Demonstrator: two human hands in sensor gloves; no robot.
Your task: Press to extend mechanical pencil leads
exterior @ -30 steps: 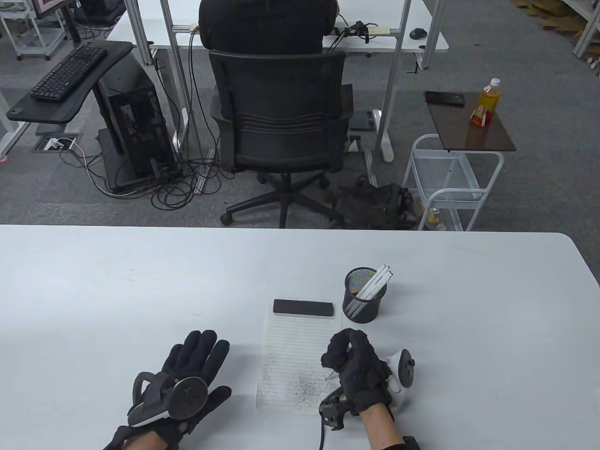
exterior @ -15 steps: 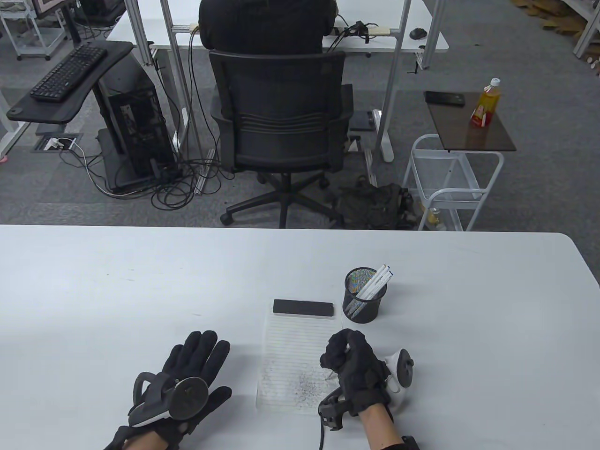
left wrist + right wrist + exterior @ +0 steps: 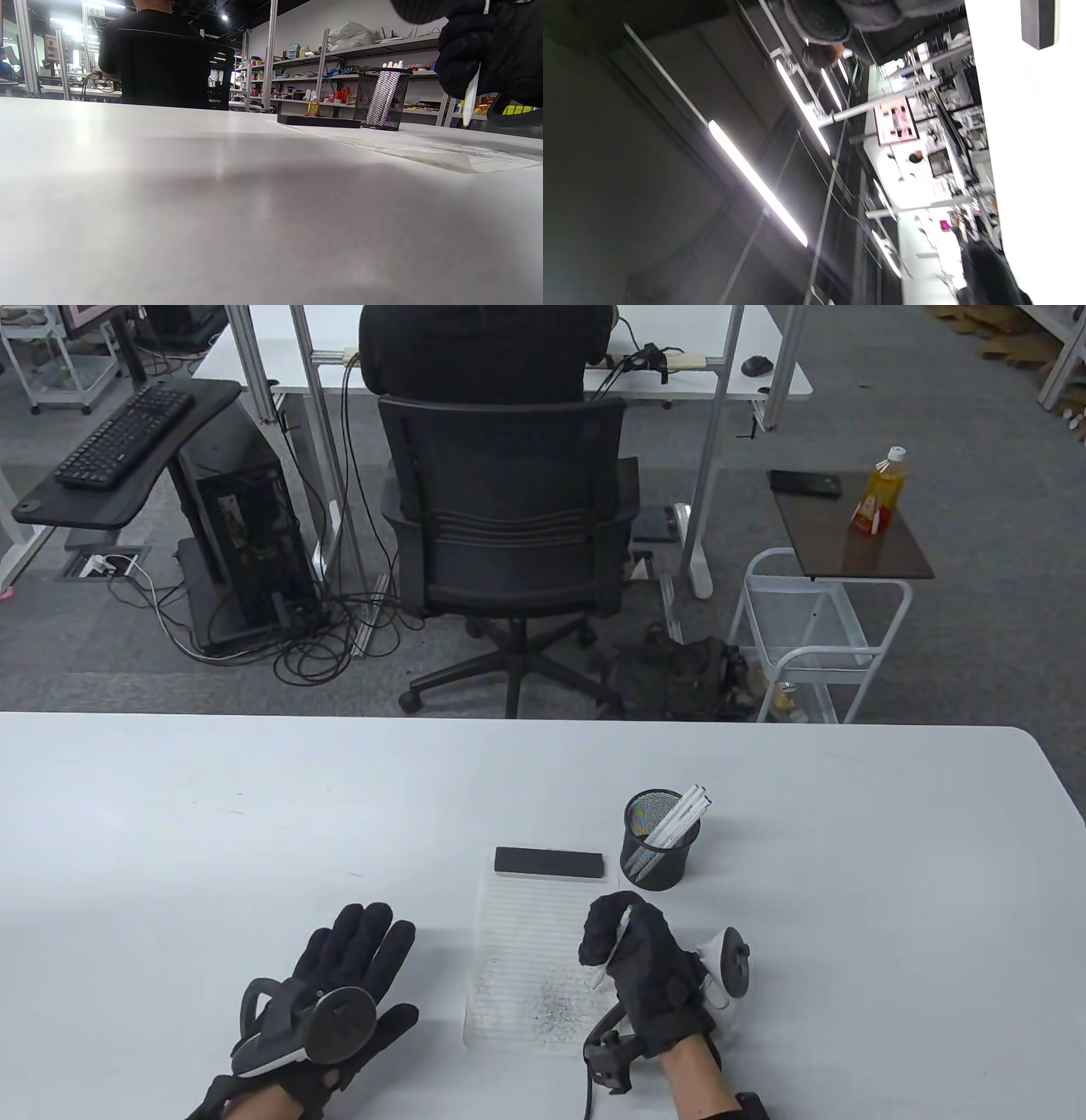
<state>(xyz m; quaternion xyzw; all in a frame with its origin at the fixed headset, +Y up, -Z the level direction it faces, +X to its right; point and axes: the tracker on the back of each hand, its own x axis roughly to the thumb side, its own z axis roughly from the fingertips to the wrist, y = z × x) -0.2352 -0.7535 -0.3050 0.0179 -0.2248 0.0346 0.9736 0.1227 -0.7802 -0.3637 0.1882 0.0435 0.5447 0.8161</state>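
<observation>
Pencil, white and mechanical, stands nearly upright over the lined paper sheet, tip just above the graphite-speckled patch near the sheet's lower right corner. Right hand grips it in a closed fist, thumb curled over the top end. Left hand lies flat, palm down, fingers spread, holding nothing, left of the sheet. Black bar sits on the sheet's far edge. Mesh pen cup with further white pencils stands just beyond the sheet's far right corner.
</observation>
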